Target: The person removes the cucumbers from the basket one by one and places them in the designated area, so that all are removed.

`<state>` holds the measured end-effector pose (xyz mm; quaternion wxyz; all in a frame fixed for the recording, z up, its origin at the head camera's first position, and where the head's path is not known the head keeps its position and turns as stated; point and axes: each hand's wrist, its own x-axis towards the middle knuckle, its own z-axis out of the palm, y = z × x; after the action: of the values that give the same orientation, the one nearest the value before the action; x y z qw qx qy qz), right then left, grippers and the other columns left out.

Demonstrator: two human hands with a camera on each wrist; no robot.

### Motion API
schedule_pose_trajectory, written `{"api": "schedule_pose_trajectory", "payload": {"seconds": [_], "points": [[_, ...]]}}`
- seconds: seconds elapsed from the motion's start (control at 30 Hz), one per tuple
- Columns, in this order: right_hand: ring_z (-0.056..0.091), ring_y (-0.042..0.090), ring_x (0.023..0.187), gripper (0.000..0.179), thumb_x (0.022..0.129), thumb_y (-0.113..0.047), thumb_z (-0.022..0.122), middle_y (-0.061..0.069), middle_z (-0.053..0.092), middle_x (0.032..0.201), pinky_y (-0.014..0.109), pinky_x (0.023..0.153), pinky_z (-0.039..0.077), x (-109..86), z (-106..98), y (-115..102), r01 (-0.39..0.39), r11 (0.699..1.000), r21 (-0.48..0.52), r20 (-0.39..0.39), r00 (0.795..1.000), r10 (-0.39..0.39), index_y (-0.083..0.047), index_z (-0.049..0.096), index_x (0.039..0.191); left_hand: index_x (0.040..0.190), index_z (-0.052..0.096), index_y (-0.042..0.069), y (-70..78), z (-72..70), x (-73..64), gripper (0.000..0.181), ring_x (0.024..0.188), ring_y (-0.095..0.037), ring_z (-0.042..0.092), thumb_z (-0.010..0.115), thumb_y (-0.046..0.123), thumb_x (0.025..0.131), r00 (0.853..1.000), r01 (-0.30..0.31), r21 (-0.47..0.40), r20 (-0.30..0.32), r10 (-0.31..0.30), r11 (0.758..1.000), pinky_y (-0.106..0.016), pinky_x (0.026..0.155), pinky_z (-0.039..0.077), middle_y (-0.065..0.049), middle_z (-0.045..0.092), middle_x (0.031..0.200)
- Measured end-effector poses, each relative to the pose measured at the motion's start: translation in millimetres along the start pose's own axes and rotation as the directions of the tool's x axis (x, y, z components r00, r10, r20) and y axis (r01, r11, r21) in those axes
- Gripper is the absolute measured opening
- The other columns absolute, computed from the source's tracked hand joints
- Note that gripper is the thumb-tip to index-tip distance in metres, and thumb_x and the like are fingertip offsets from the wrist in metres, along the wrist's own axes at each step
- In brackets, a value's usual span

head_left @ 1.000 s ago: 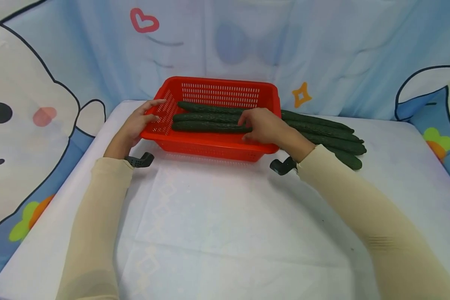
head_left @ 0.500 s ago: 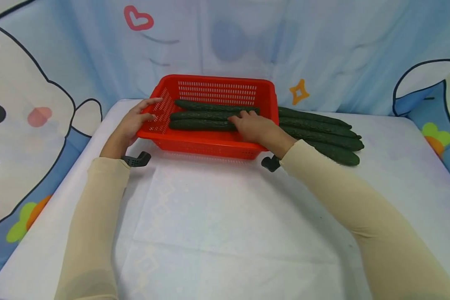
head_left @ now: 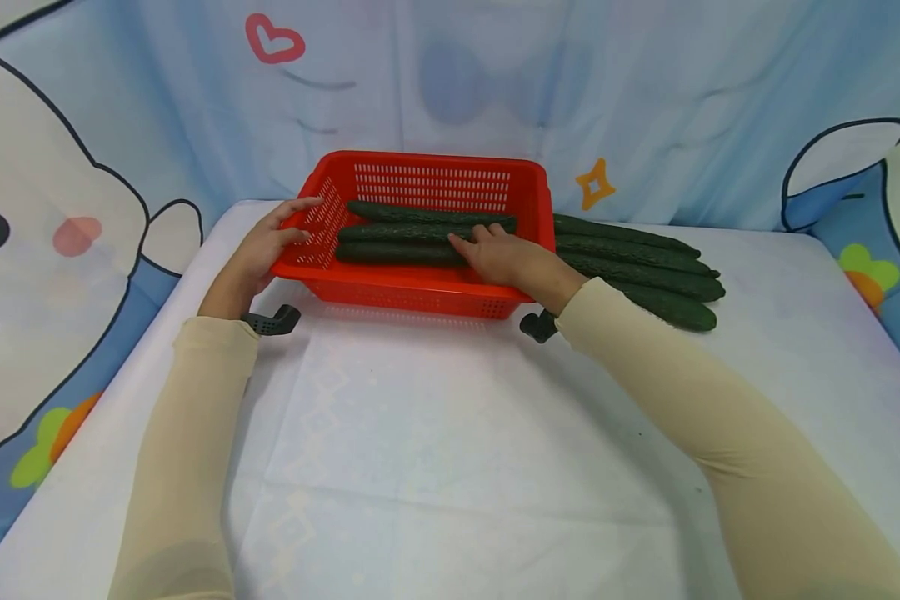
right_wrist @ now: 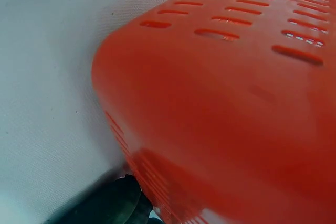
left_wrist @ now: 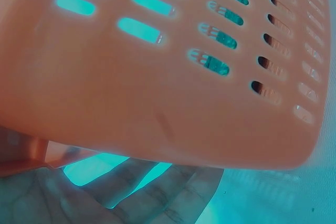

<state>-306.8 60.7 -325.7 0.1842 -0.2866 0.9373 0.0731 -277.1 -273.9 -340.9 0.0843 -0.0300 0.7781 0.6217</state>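
A red plastic basket [head_left: 390,292] with slotted walls stands at the far side of the table. Three long dark-green cucumbers [head_left: 397,253] lie side by side in it. My left hand [head_left: 258,250] rests against the left end of the basket, thumb and index finger extended over the rim; in the left wrist view its fingers [left_wrist: 142,192] look straight. My right hand [head_left: 506,254] reaches over the front rim and grips the front cucumber near its right end, the thumb to the left, the other fingers toward the back. The right wrist view shows mainly the basket's outer wall [right_wrist: 210,103].
Several more cucumbers [head_left: 637,267] lie in a row on the white tablecloth [head_left: 420,433], right of the basket and close to it. A blue patterned curtain [head_left: 645,75] hangs directly behind. Both wrists wear dark camera mounts [head_left: 273,320].
My right hand has moved left along the cucumbers from the basket's right end, and its fingers lie further back. The cucumbers have kept their places in the basket. My left hand stays at the rim.
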Motion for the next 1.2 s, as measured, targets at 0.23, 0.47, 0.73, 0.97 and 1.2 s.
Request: {"api": "schedule_pose_trajectory", "payload": {"seconds": [0.23, 0.47, 0.73, 0.97, 1.2], "points": [[0.036, 0.034, 0.129, 0.054, 0.098, -0.019, 0.058, 0.018, 0.038, 0.144, 0.050, 0.110, 0.041, -4.1, 0.6, 0.2, 0.035, 0.999, 0.038, -0.083, 0.996, -0.032, -0.013, 0.040, 0.149, 0.148, 0.041, 0.037, -0.1, 0.1, 0.0, 0.053, 0.131, -0.030, 0.045, 0.044, 0.012, 0.101, 1.000, 0.000, -0.004, 0.001, 0.000, 1.000, -0.028, 0.084, 0.058, -0.007, 0.028, 0.158], [0.045, 0.028, 0.122, 0.034, 0.099, -0.018, 0.054, 0.012, 0.052, 0.132, 0.044, 0.112, 0.040, -2.1, 0.0, -1.0, 0.020, 0.987, 0.157, -0.034, 0.999, -0.015, -0.012, 0.045, 0.131, 0.148, 0.040, 0.035, 0.0, 0.6, -0.8, 0.053, 0.130, -0.029, 0.045, 0.044, 0.012, 0.101, 1.000, -0.009, -0.008, 0.002, 0.009, 1.000, -0.025, 0.082, 0.059, -0.007, 0.027, 0.159], [0.043, 0.028, 0.131, 0.040, 0.102, -0.022, 0.046, 0.011, 0.048, 0.142, 0.045, 0.116, 0.035, -0.2, 0.4, -0.3, -0.003, 0.980, 0.198, 0.002, 1.000, 0.003, -0.011, 0.038, 0.140, 0.149, 0.039, 0.035, 2.4, 1.4, -3.2, 0.053, 0.132, -0.029, 0.044, 0.044, 0.011, 0.101, 1.000, -0.004, -0.009, 0.006, 0.004, 1.000, -0.026, 0.084, 0.058, -0.007, 0.026, 0.159], [0.053, 0.027, 0.119, 0.038, 0.100, -0.014, 0.053, 0.014, 0.058, 0.133, 0.044, 0.111, 0.043, 1.8, 1.2, -1.3, 0.072, 0.987, 0.141, 0.030, 0.997, -0.077, -0.009, 0.052, 0.138, 0.149, 0.040, 0.035, 2.9, 1.6, -2.2, 0.053, 0.131, -0.029, 0.044, 0.044, 0.011, 0.101, 1.000, -0.002, -0.012, 0.007, 0.002, 1.000, -0.026, 0.084, 0.058, -0.007, 0.027, 0.158], [0.053, 0.026, 0.119, 0.036, 0.101, -0.015, 0.049, 0.014, 0.057, 0.132, 0.043, 0.110, 0.044, 1.2, 1.9, -1.1, 0.087, 0.985, 0.152, 0.044, 0.995, -0.095, -0.007, 0.049, 0.137, 0.148, 0.040, 0.036, 2.8, 1.3, -2.3, 0.053, 0.132, -0.029, 0.043, 0.045, 0.012, 0.101, 1.000, 0.002, -0.003, 0.001, -0.002, 1.000, -0.028, 0.085, 0.057, -0.007, 0.027, 0.159]]}}
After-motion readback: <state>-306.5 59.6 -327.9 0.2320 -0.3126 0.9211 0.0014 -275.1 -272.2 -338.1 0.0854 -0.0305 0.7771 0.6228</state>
